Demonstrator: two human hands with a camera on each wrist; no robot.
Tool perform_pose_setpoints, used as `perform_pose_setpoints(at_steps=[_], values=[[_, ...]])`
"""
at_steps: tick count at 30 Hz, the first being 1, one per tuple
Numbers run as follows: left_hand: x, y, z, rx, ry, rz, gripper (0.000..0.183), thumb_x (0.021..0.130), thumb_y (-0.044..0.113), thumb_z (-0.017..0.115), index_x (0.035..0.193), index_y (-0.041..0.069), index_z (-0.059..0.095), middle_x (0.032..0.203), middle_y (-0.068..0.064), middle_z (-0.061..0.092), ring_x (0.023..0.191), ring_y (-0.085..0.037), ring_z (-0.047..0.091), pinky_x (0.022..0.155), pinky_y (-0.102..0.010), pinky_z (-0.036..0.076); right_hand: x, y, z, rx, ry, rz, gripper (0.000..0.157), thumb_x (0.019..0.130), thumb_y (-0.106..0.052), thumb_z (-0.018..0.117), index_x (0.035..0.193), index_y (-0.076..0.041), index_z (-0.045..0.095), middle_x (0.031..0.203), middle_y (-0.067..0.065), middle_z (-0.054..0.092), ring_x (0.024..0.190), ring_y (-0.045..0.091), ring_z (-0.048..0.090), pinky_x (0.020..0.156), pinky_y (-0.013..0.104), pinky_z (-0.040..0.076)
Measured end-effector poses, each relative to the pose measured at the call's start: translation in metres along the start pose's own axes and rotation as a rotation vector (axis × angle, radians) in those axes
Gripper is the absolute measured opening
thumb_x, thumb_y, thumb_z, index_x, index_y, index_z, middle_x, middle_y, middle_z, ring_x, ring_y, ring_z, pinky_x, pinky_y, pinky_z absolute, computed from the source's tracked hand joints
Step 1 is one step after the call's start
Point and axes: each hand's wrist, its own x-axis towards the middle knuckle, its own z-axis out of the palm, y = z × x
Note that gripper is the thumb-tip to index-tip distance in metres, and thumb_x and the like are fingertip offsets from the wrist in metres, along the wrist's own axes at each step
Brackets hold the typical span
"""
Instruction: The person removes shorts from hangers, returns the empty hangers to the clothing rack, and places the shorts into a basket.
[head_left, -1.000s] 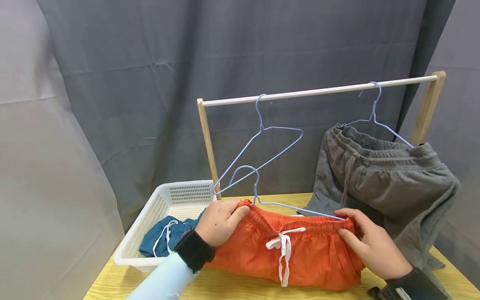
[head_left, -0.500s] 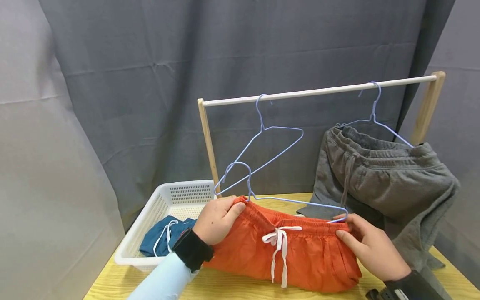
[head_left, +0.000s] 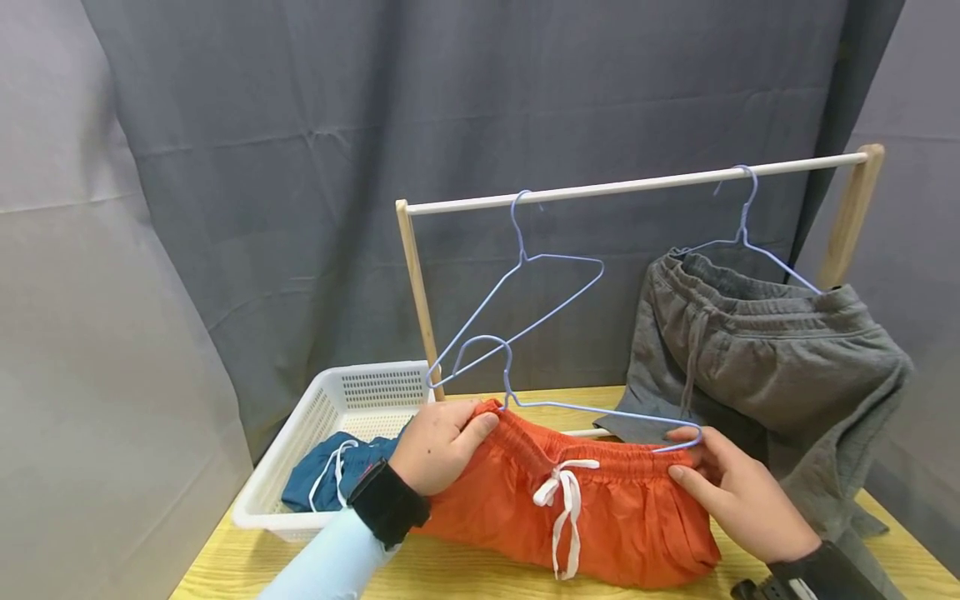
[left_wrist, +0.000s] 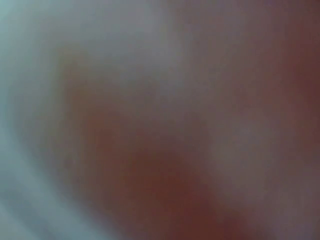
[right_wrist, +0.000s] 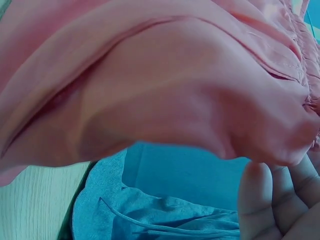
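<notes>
Orange shorts [head_left: 622, 517] with a white drawstring bow are held up by the waistband over the table. My left hand [head_left: 438, 446] pinches the waistband's left end, thumb on the front. At its right end my right hand [head_left: 738, 500] grips the waistband between thumb and fingers. A light blue wire hanger [head_left: 592, 408] is partly inside the waist opening, its left part hidden in the cloth. The hanger's right corner sticks out above the waistband, against my right fingers. In the right wrist view the shorts [right_wrist: 190, 95] look pink, with fingertips [right_wrist: 256, 185] beneath their edge. The left wrist view is a blur.
Behind stands a rack with a white rail [head_left: 637, 188]. A bare hanger [head_left: 517, 267] and grey sweatpants [head_left: 765, 350] on another hanger hang from it. At left a white plastic basket [head_left: 262, 492] holds a folded teal garment [head_left: 322, 471]. Grey cloth [head_left: 262, 167] walls surround the wooden table [head_left: 225, 567].
The hanger's right corner has come out above the waistband, where only its straight arm showed before. Its hook swung left and up, then back. My hands keep hold of the shorts.
</notes>
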Motion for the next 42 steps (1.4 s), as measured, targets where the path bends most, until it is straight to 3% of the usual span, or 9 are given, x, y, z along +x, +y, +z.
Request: perform_pose_setpoints(at_steps=[9, 14, 20, 25, 29, 34, 42], values=[[-0.002, 0.000, 0.001, 0.027, 0.001, 0.006, 0.031, 0.105, 0.044, 0.051, 0.080, 0.026, 0.058, 0.064, 0.012, 0.046, 0.063, -0.007, 0.049, 0.057, -0.028, 0.043, -0.001, 0.002, 0.003, 0.051, 0.009, -0.019, 0.051, 0.093, -0.010, 0.074, 0.137, -0.009, 0.047, 0.094, 0.002, 0.065, 0.075, 0.009, 0.063, 0.060, 0.026, 0.052], [-0.002, -0.001, 0.001, 0.026, -0.002, 0.003, 0.031, 0.105, 0.044, 0.051, 0.081, 0.026, 0.059, 0.064, 0.013, 0.047, 0.064, -0.007, 0.050, 0.058, -0.028, 0.043, 0.001, 0.000, 0.005, 0.018, 0.047, -0.065, 0.044, 0.092, -0.007, 0.074, 0.130, -0.012, 0.053, 0.098, 0.001, 0.067, 0.078, 0.006, 0.065, 0.064, 0.025, 0.052], [-0.002, -0.005, 0.005, 0.017, -0.018, -0.009, 0.030, 0.104, 0.042, 0.053, 0.079, 0.027, 0.057, 0.064, 0.013, 0.047, 0.063, -0.007, 0.050, 0.056, -0.027, 0.042, 0.002, -0.005, 0.005, -0.010, 0.057, -0.042, 0.024, 0.095, -0.013, 0.073, 0.117, -0.014, 0.064, 0.095, -0.006, 0.070, 0.077, 0.006, 0.065, 0.065, 0.025, 0.053], [-0.002, -0.007, 0.009, 0.011, -0.038, -0.032, 0.034, 0.104, 0.044, 0.051, 0.075, 0.027, 0.054, 0.063, 0.012, 0.046, 0.061, -0.007, 0.049, 0.055, -0.026, 0.039, 0.001, -0.008, 0.009, 0.070, 0.015, -0.045, 0.011, 0.098, -0.010, 0.067, 0.107, -0.016, 0.069, 0.086, -0.007, 0.069, 0.072, 0.009, 0.063, 0.059, 0.028, 0.054], [-0.001, -0.004, 0.013, 0.044, -0.038, -0.062, 0.042, 0.104, 0.052, 0.047, 0.070, 0.026, 0.051, 0.060, 0.011, 0.043, 0.059, -0.007, 0.048, 0.055, -0.027, 0.037, 0.001, -0.009, 0.013, 0.144, -0.011, -0.073, 0.012, 0.101, -0.008, 0.062, 0.101, -0.018, 0.069, 0.081, -0.002, 0.066, 0.070, 0.012, 0.060, 0.056, 0.030, 0.054], [0.001, -0.001, 0.016, 0.103, -0.054, -0.126, 0.049, 0.101, 0.062, 0.043, 0.068, 0.027, 0.051, 0.058, 0.010, 0.043, 0.059, -0.008, 0.049, 0.056, -0.028, 0.038, 0.000, -0.011, 0.014, 0.159, -0.017, -0.060, 0.012, 0.102, -0.009, 0.061, 0.099, -0.017, 0.069, 0.081, -0.001, 0.065, 0.069, 0.012, 0.059, 0.055, 0.030, 0.054], [0.004, 0.002, 0.017, 0.129, -0.056, -0.150, 0.044, 0.101, 0.051, 0.049, 0.065, 0.026, 0.049, 0.057, 0.009, 0.041, 0.059, -0.009, 0.049, 0.055, -0.029, 0.038, -0.001, -0.014, 0.014, 0.150, -0.009, -0.066, 0.013, 0.102, -0.008, 0.061, 0.099, -0.018, 0.069, 0.081, -0.004, 0.064, 0.070, 0.013, 0.060, 0.056, 0.030, 0.054]])
